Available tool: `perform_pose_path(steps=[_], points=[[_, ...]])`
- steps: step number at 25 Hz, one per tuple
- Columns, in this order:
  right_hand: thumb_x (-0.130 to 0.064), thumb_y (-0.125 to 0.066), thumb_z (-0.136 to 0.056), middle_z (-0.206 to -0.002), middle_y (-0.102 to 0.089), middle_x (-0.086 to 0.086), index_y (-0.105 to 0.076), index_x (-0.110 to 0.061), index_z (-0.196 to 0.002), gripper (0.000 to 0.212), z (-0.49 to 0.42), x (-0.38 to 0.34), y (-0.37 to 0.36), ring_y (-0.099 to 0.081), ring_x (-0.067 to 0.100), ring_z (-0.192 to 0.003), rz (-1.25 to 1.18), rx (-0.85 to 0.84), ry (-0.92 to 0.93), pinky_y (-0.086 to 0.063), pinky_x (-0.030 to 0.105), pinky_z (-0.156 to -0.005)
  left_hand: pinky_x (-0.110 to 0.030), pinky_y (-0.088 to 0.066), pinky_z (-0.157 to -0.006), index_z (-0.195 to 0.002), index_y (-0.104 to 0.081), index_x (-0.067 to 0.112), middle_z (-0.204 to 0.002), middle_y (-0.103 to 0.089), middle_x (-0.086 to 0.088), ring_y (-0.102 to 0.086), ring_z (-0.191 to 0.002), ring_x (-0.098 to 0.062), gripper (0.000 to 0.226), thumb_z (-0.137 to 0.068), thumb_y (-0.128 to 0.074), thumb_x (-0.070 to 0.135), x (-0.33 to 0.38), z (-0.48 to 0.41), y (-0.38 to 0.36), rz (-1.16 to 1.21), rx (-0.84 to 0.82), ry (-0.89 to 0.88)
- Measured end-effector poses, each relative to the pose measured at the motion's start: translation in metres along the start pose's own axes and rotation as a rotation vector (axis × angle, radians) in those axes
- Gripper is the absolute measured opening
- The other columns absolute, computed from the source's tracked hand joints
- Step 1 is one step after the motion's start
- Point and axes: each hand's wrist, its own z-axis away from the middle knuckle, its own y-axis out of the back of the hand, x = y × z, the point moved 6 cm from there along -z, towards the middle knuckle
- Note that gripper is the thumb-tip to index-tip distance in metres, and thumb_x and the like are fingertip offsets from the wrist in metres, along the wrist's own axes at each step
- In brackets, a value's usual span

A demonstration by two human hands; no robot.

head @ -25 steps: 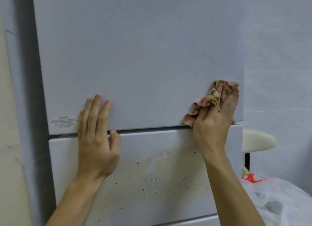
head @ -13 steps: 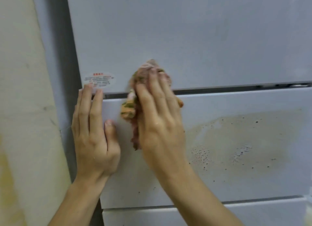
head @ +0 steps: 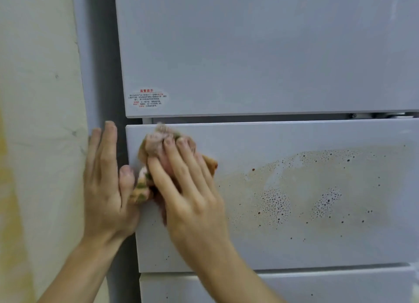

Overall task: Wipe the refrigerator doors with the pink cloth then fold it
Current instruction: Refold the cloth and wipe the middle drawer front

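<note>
One sweep leftward completed within the last second: right hand [head: 181,182] carried from the right edge of the upper door [head: 260,53], along the seam, down onto the top left corner of the middle door [head: 294,246]. Pink cloth [head: 156,144] bunched under that hand, pressed flat to the panel by spread fingers, patterned folds poking out at thumb side and right. Left hand [head: 106,184] open, holding nothing, shifted off the door face to brace at the fridge's left edge, thumb touching the panel and brushing the cloth.

Meaning for the task: upper door's lower strip apparently covered; middle door only just begun. Large brownish speckled stain [head: 306,189] untouched, right of the cloth. Folding not yet near.

Edges: no room left; door edge and wall [head: 38,98] just beside the bracing hand. Seam close above, warning sticker [head: 147,98] above that. Open room rightward and downward, straight across the stain; lower drawer [head: 294,287] beneath.
</note>
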Motion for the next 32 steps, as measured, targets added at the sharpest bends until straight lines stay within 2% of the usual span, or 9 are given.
perform_pose_path(steps=[2,5,9,13,19,22,27,29,32], points=[[-0.012,-0.066,-0.102,-0.163,-0.043,0.011,-0.066,-0.015,-0.141,0.039,0.043,-0.01,-0.008,-0.03,0.029,-0.158,0.025,-0.046,0.019,-0.036,0.046,-0.124,-0.049,-0.006,-0.132,-0.163,-0.028,0.009,-0.171,-0.025,-0.011,-0.014,-0.162,-0.032,0.062,-0.103,-0.035,0.021,-0.009,-0.002,0.008,-0.161,-0.002,-0.032],[-0.014,-0.059,-0.101,-0.161,-0.046,0.01,-0.07,-0.015,-0.135,0.036,0.087,-0.02,-0.01,-0.037,0.028,-0.154,0.07,-0.084,0.027,-0.041,0.045,-0.121,-0.052,-0.004,-0.131,-0.162,-0.033,0.012,-0.172,-0.023,-0.011,-0.011,-0.162,-0.034,0.062,-0.102,-0.038,0.025,-0.02,0.005,0.01,-0.227,-0.061,-0.045],[-0.013,-0.054,-0.102,-0.168,-0.032,0.014,-0.047,-0.011,-0.156,0.055,0.033,-0.012,-0.011,-0.024,0.03,-0.16,0.087,-0.04,-0.082,-0.023,0.045,-0.13,-0.049,-0.002,-0.131,-0.161,-0.036,0.014,-0.172,-0.025,-0.009,-0.009,-0.162,-0.033,0.059,-0.103,-0.037,0.022,-0.024,0.006,0.009,-0.184,-0.082,-0.039],[-0.022,-0.046,-0.111,-0.172,-0.02,0.016,-0.037,-0.014,-0.162,0.052,-0.034,-0.012,-0.019,-0.012,0.031,-0.162,0.132,0.001,-0.166,-0.013,0.047,-0.132,-0.052,-0.004,-0.131,-0.16,-0.039,0.015,-0.171,-0.027,-0.01,-0.01,-0.162,-0.035,0.056,-0.104,-0.036,0.019,-0.022,0.006,0.008,-0.183,-0.065,-0.051],[-0.031,-0.05,-0.109,-0.173,-0.019,0.013,-0.033,-0.018,-0.163,0.058,0.031,-0.021,-0.031,-0.013,0.029,-0.162,0.188,-0.114,-0.051,-0.017,0.046,-0.132,-0.055,-0.007,-0.13,-0.158,-0.043,0.015,-0.17,-0.029,-0.013,-0.015,-0.161,-0.035,0.053,-0.106,-0.038,0.022,-0.018,0.015,0.007,-0.214,-0.029,-0.075],[-0.024,-0.06,-0.103,-0.174,-0.019,0.012,-0.033,-0.017,-0.164,0.067,0.085,-0.028,-0.036,-0.016,0.029,-0.162,0.205,-0.217,0.009,-0.014,0.045,-0.132,-0.056,-0.007,-0.13,-0.159,-0.042,0.017,-0.17,-0.028,-0.012,-0.016,-0.161,-0.036,0.056,-0.103,-0.042,0.019,-0.018,0.022,0.008,-0.221,-0.037,-0.058],[-0.016,-0.056,-0.098,-0.174,-0.02,0.01,-0.035,-0.017,-0.163,0.068,0.111,-0.025,-0.029,-0.019,0.029,-0.161,0.198,-0.302,0.102,-0.02,0.045,-0.131,-0.062,-0.002,-0.127,-0.16,-0.041,0.023,-0.172,-0.026,-0.009,-0.015,-0.162,-0.031,0.056,-0.104,-0.04,0.026,-0.018,0.04,0.013,-0.272,-0.09,-0.012],[-0.012,-0.056,-0.099,-0.174,-0.019,0.011,-0.033,-0.015,-0.163,0.069,0.084,-0.022,-0.023,-0.016,0.03,-0.162,0.179,-0.264,0.077,-0.019,0.046,-0.131,-0.061,-0.002,-0.128,-0.159,-0.041,0.024,-0.173,-0.025,-0.007,-0.013,-0.162,-0.029,0.055,-0.104,-0.038,0.027,-0.016,0.044,0.016,-0.253,-0.107,0.007],[-0.013,-0.055,-0.101,-0.173,-0.019,0.014,-0.034,-0.013,-0.163,0.065,0.033,-0.016,-0.021,-0.013,0.03,-0.162,0.159,-0.111,-0.072,-0.018,0.048,-0.131,-0.056,-0.001,-0.129,-0.159,-0.041,0.025,-0.172,-0.025,-0.005,-0.013,-0.162,-0.025,0.055,-0.104,-0.035,0.027,-0.014,0.04,0.022,-0.2,-0.11,0.049]])
